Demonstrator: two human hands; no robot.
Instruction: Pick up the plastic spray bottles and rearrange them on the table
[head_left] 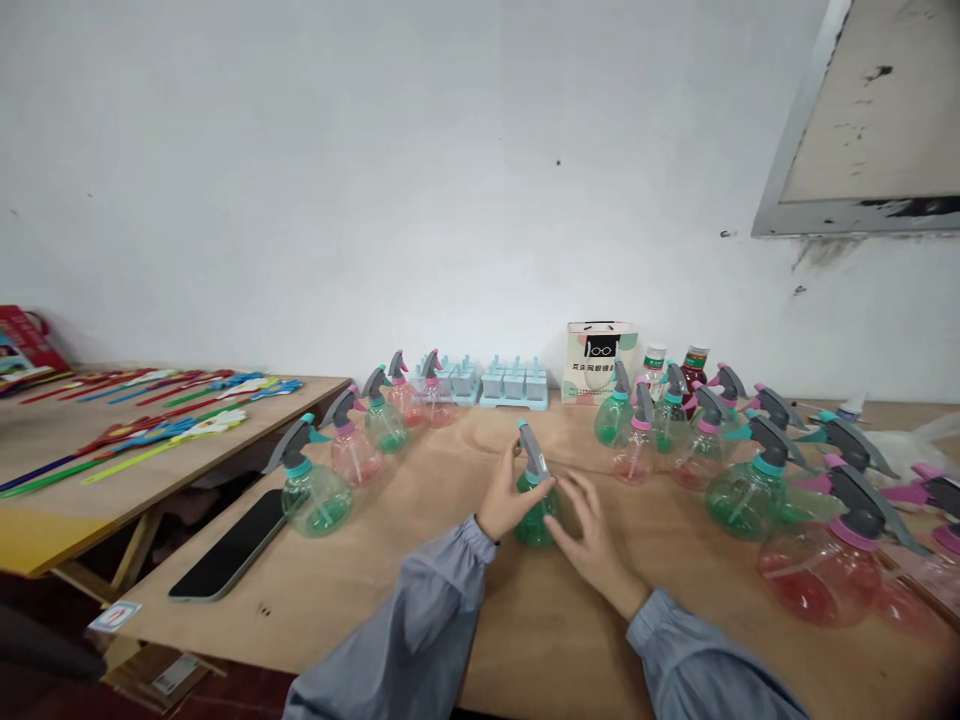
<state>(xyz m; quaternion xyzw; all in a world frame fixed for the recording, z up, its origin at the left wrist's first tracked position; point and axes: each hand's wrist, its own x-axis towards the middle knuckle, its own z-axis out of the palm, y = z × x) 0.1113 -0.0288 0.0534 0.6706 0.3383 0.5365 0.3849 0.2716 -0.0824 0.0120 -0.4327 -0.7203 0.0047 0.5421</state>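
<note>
A green round-bodied spray bottle (534,522) with a grey trigger head stands upright on the wooden table before me. My left hand (507,497) is closed around its neck, the thumb lying across the front below the head. On the bottle's other side, my right hand (590,535) has its fingers spread, thumb and fingertips close to the green body. Whether they touch it I cannot tell. The bottle's collar is mostly hidden by the left thumb and fingers.
Green and pink spray bottles stand in a left group (318,500) and a larger right group (819,570). A phone (229,548) lies at the left. Light-blue popsicle molds (514,384), a paper bag (592,365) and a red-filled bottle (695,372) line the wall. Colourful sticks (161,432) cover the neighbouring table.
</note>
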